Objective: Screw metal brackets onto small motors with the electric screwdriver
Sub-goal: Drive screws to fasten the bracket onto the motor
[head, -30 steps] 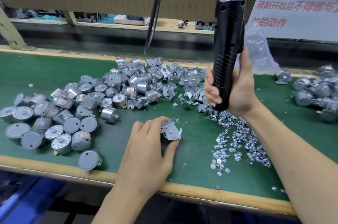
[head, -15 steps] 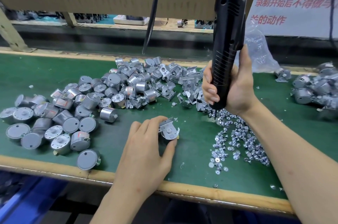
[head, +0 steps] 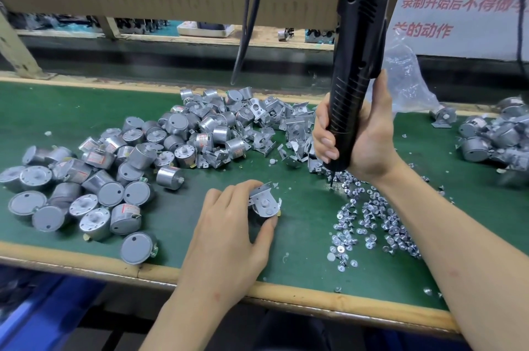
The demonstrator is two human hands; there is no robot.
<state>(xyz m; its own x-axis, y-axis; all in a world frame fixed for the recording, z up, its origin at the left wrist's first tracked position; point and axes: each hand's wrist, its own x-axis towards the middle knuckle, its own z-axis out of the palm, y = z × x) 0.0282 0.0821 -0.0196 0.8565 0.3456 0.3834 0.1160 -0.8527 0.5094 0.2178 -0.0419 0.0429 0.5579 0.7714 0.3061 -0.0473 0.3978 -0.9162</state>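
A: Left hand (head: 229, 224)?
B: Gripping a small motor (head: 264, 204) with a metal bracket (head: 262, 190) sitting on it, fingers curling over the top, thumb pressing the near side. It's resting on the green worktop (head: 86, 104), roughly centre, a bit toward 6 o'clock.

A: Right hand (head: 363, 138)?
B: Wrapping closed around the black electric screwdriver (head: 355, 73), holding it nearly upright, top leaning slightly toward 1 o'clock. Bit tip (head: 332, 186) is pointing down at the far edge of the screw pile (head: 369, 222), at 3 o'clock from the held motor and apart from it. Can't tell if the tip is touching a screw.

A: Screws?
B: Lying scattered loose on the worktop, spreading from under the right hand toward 5 o'clock, beneath the right forearm.

A: Other stock?
B: Big heap of bare motors (head: 94, 179) sitting at 9 to 10 o'clock of the left hand, some lying flat-face up, some on their sides. Loose brackets (head: 280, 127) piling up at 12 o'clock, just beside the right hand's fingers. Another cluster of motors with brackets (head: 492, 138) sitting at the 3 o'clock edge of the view.

A: Background?
B: Clear plastic bag (head: 406, 84) lying behind the right hand. White sign with red characters (head: 458, 7) standing at 1 o'clock. Black cable (head: 249, 21) hanging down at 12 o'clock, its end hovering above the worktop's far edge.
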